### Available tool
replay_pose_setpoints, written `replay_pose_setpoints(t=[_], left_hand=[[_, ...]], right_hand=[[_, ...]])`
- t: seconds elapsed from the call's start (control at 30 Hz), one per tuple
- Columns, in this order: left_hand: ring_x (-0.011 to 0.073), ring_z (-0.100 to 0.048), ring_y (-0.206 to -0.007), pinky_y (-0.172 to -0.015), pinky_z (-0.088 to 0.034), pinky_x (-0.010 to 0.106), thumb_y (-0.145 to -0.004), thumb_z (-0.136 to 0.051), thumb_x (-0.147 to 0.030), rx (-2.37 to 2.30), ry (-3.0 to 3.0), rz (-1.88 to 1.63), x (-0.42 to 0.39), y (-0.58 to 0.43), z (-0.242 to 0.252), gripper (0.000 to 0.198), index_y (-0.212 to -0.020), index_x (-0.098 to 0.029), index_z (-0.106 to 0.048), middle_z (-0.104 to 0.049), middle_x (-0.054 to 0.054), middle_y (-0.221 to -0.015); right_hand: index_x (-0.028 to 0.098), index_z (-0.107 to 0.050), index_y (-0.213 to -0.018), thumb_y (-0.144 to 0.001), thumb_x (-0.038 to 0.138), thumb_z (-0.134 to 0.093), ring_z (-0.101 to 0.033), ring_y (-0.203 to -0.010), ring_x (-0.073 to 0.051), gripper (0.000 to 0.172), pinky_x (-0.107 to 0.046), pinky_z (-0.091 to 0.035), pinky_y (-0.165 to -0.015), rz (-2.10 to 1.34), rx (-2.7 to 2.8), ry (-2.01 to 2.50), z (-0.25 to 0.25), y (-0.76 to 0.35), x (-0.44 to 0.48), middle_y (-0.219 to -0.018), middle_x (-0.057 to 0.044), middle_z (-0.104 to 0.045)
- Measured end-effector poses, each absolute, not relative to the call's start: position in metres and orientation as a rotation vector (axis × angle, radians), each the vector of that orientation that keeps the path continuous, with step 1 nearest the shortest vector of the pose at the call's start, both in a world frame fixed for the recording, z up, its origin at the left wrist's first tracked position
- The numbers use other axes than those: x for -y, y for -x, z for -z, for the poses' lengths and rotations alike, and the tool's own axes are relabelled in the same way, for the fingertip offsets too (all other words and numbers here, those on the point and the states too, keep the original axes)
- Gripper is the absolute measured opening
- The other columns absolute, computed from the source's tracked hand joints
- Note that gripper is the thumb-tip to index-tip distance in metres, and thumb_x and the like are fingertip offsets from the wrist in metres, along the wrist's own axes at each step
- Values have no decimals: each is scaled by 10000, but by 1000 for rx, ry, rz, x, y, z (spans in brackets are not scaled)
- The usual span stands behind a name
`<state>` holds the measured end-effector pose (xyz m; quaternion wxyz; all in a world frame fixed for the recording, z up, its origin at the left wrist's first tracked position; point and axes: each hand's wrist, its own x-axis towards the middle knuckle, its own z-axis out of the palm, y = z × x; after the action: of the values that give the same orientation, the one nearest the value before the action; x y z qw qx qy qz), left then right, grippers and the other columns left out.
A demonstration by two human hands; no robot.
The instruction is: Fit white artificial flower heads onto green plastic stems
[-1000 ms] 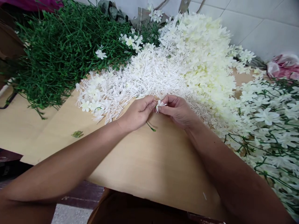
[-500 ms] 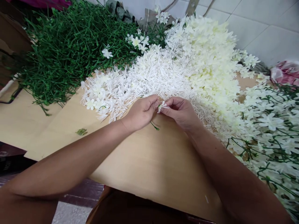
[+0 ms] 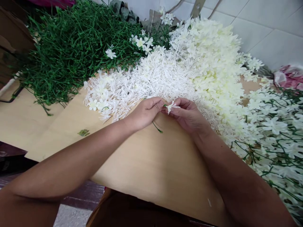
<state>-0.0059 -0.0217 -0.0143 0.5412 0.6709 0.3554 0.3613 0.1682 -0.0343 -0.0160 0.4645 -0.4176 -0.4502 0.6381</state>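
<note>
Fingers [image 3: 159,105] of the left hand [image 3: 144,113] are pinching together on a thin green plastic stem [image 3: 157,127], whose lower end is poking out below the palm over the bare board. Fingers of the right hand [image 3: 188,114] are closing on a small white fabric flower [image 3: 170,107], held right at the meeting point of both hands' fingertips. The two hands are touching tip to tip, knuckles up, wrists resting low on the pale wooden worktop [image 3: 151,164].

Both forearms are angling in from the near corners, elbows wide, forming a V.

Just behind the hands a heap of white spiky plastic flower centres [image 3: 151,78] is lying. Beyond it to the right, a mound of loose cream fabric petals [image 3: 213,60]. Far left, a tangle of bare green plastic stems [image 3: 68,50]. At the right edge, finished white flower sprays on green stems [image 3: 274,126] are spreading over the worktop.
</note>
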Motion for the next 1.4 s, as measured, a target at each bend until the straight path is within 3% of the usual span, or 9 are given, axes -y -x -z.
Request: replay_pose_setpoints(t=[0.2, 0.4, 0.83, 1.17, 1.4], left_hand=[[105, -390, -603, -595, -345, 252, -886, -502, -478, -792, -1515, -828, 22, 7, 13, 357, -691, -179, -500, -393, -36, -616], [132, -452, -685, -625, -366, 259, -876, -510, -516, -775, -1571, -795, 21, 8, 11, 402, -647, -189, -463, -422, -13, -630], [109, -397, -611, -645, -356, 267, -931, -387, -373, -793, -1769, -712, 21, 6, 13, 345, -636, -192, -395, -369, -39, -605], [130, -458, -655, -649, -360, 263, -927, -381, -339, -883, -1921, -578, 21, 7, 9, 342, -618, -195, -382, -409, -27, -605], [120, -439, -639, -653, -364, 264, -932, -385, -285, -1016, -1782, -729, 24, -2, 4, 311, -648, -177, -451, -417, -31, -614]], right_hand=[[233, -614, -572, -514, 341, -894, -637, -655, -132, 305, -350, -542, -781, -1611, 1048, 978, 13, -166, 36, -601, 47, -650], [218, -618, -565, -535, 300, -886, -595, -612, -99, 282, -279, -500, -668, -1638, 1031, 1010, 12, -165, 37, -629, 45, -663], [195, -590, -534, -471, 230, -874, -543, -588, -83, 293, -238, -448, -608, -1676, 1065, 1126, 13, -169, 32, -602, 45, -632], [180, -593, -529, -434, 222, -900, -515, -570, -73, 324, -237, -406, -595, -1666, 1130, 1208, 15, -170, 29, -567, 51, -593], [195, -639, -609, -562, 302, -844, -597, -656, -114, 236, -277, -478, -675, -1670, 1069, 1073, 13, -167, 35, -642, 24, -653]])
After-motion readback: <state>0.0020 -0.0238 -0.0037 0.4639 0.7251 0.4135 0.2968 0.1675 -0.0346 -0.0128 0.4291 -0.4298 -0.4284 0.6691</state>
